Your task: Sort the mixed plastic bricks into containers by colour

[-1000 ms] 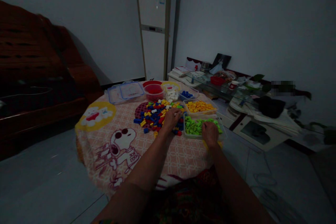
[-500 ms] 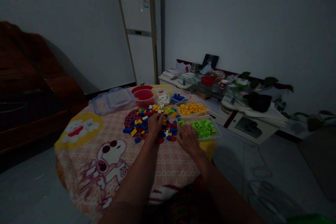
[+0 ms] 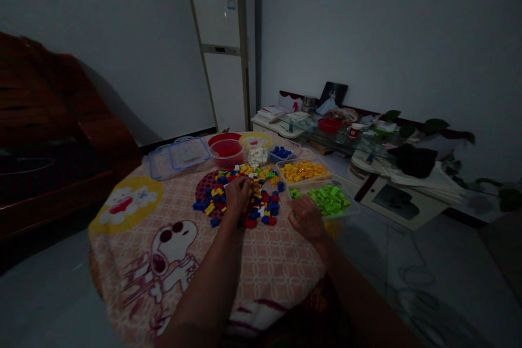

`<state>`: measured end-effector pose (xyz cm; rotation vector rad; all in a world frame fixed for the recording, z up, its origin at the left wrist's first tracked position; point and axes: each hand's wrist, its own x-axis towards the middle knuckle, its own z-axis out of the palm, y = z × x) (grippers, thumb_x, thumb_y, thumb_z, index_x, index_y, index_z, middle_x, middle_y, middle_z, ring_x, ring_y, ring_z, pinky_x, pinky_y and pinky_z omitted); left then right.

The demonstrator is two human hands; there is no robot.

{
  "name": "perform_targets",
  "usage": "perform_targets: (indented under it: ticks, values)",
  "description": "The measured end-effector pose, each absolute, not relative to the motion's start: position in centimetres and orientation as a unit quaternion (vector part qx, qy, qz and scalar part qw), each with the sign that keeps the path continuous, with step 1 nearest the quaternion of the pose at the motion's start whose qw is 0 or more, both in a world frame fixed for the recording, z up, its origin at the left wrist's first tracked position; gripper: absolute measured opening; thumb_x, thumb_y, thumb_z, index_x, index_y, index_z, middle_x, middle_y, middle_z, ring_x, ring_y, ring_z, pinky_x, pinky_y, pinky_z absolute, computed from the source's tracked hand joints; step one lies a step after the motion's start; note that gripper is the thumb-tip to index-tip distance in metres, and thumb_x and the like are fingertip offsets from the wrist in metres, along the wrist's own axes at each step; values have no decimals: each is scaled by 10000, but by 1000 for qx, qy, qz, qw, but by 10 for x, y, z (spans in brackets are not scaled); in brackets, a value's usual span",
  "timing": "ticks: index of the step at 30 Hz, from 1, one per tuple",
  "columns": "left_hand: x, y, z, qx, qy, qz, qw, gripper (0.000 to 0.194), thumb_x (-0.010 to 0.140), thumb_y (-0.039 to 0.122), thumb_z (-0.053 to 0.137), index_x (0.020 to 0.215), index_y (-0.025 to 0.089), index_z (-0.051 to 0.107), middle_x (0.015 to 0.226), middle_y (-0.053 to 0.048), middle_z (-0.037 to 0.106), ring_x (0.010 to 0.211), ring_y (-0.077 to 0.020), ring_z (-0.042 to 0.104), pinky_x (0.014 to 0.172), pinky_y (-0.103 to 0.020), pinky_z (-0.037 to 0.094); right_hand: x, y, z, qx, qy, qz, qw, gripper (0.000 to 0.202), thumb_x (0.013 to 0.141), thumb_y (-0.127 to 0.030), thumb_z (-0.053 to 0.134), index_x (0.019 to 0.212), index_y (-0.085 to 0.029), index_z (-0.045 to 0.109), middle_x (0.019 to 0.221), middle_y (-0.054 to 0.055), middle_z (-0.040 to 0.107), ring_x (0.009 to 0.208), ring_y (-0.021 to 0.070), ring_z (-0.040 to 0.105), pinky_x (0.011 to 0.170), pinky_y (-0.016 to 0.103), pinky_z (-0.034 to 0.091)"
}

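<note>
A loose heap of small toy building bricks (image 3: 269,210) in blue, yellow, red, white and green lies mid-table. Over its middle, my left hand (image 3: 236,194) is closed in a pinch among the bricks; whatever its fingertips hold is hidden. My right hand (image 3: 305,217) is curled closed at the near left corner of a clear container with green bricks (image 3: 328,199), and its fingers' contents cannot be made out. Behind that stands a container of yellow bricks (image 3: 305,171). Blue bricks (image 3: 280,152) fill part of another container, beside a group of white bricks (image 3: 257,157).
Farther back are a clear round tub (image 3: 227,161) with red contents and a clear lid (image 3: 179,156) with blue edging. A patterned cloth (image 3: 269,266) covers the round table. To the right, a cluttered glass-topped stand (image 3: 305,126) runs along the wall.
My right hand has drawn back from the green bricks' container towards me, its fingers now more curled. My left hand has shifted slightly left over the heap. The view has turned a little left.
</note>
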<state>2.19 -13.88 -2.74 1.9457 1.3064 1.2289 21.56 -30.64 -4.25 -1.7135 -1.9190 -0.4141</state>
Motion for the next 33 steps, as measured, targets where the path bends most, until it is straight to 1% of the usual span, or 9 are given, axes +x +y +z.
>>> perform_targets:
  ticks: [6, 9, 13, 15, 17, 20, 24, 30, 33]
  values:
    - [14, -134, -26, 710, 475, 466, 231, 298, 855, 349, 519, 885, 173, 758, 968, -70, 780, 919, -224, 699, 854, -306, 516, 228, -309, -43, -626, -721, -133, 266, 324, 827, -104, 519, 1072, -195, 711, 1011, 78, 736, 983, 220, 630, 1085, 410, 408]
    - [-1, -128, -24, 688, 493, 490, 210, 329, 868, 368, 502, 891, 170, 764, 935, -67, 780, 888, -223, 701, 837, -307, 518, 222, -312, -47, -633, -705, -145, 287, 327, 862, -132, 517, 1126, -187, 702, 1138, 101, 718, 1136, 248, 599, 1131, 469, 371]
    - [-24, -118, -26, 638, 540, 515, 191, 341, 854, 386, 511, 888, 164, 769, 889, -70, 779, 852, -231, 702, 797, -308, 522, 183, -321, -63, -620, -692, -158, 334, 411, 901, -196, 536, 1301, -176, 627, 1414, 145, 570, 1393, 287, 425, 1137, 494, 383]
    - [-32, -115, -28, 615, 557, 527, 182, 344, 844, 391, 519, 894, 166, 775, 897, -73, 782, 868, -238, 706, 802, -312, 522, 161, -323, -74, -618, -717, -115, 303, 537, 879, -254, 608, 1409, -194, 542, 1573, 146, 395, 1478, 317, 298, 1160, 520, 355]
    - [-38, -115, -31, 592, 570, 541, 178, 352, 837, 390, 523, 917, 164, 782, 921, -75, 784, 885, -240, 710, 817, -313, 519, 144, -318, -83, -653, -701, -77, 276, 714, 819, -341, 710, 1474, -190, 468, 1638, 165, 257, 1504, 380, 215, 1165, 578, 318]
    - [-44, -116, -33, 562, 581, 557, 191, 359, 827, 376, 528, 948, 162, 790, 951, -72, 786, 900, -239, 712, 813, -305, 515, 135, -295, -86, -696, -670, -27, 256, 788, 807, -377, 741, 1502, -176, 432, 1657, 192, 177, 1509, 410, 185, 1169, 579, 301]
    - [-48, -118, -32, 539, 588, 564, 212, 356, 822, 384, 535, 937, 166, 792, 920, -56, 785, 877, -236, 709, 781, -298, 514, 133, -247, -78, -690, -673, -2, 264, 719, 842, -301, 708, 1488, -122, 449, 1635, 235, 212, 1497, 389, 231, 1176, 527, 306]
    - [-51, -119, -30, 543, 589, 561, 208, 339, 814, 382, 539, 895, 163, 785, 908, -53, 784, 879, -235, 706, 800, -299, 517, 137, -181, -59, -669, -652, -17, 355, 423, 938, -236, 552, 1347, -142, 601, 1526, 186, 448, 1393, 294, 414, 1129, 463, 382]
    - [-57, -119, -29, 538, 600, 555, 207, 338, 808, 383, 546, 883, 153, 783, 883, -53, 781, 857, -230, 702, 782, -292, 519, 136, -176, -52, -660, -631, -31, 407, 386, 962, -231, 499, 1312, -125, 624, 1441, 184, 543, 1358, 281, 439, 1144, 486, 358]
